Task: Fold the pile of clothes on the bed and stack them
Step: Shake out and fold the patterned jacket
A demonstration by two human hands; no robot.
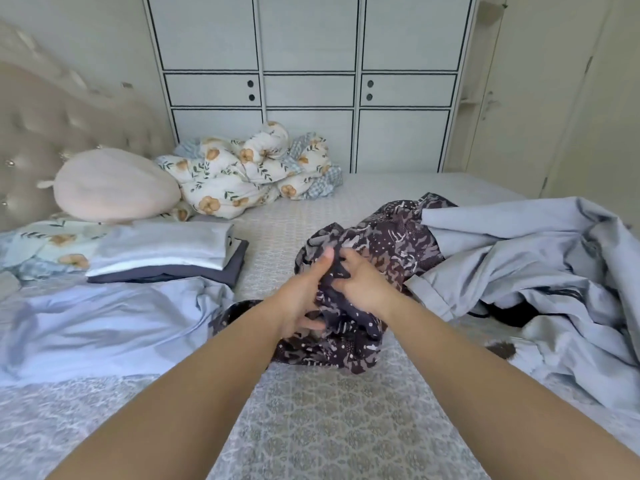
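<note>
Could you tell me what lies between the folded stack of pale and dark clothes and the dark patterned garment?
In the head view, only bare patterned bedspread separates the folded stack from the dark patterned garment.

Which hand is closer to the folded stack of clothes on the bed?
Left. The left hand grips the dark patterned garment on the folded stack's side; the right hand grips it farther away.

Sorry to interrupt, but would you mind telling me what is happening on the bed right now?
A person is sorting laundry on the bed. Both hands, the left hand and the right hand, grip a crumpled dark patterned garment in the middle of the bed, not yet folded. A small stack of folded clothes lies to the left. Unfolded light blue clothes are heaped on the right, and another light blue piece lies in front of the stack.
</note>
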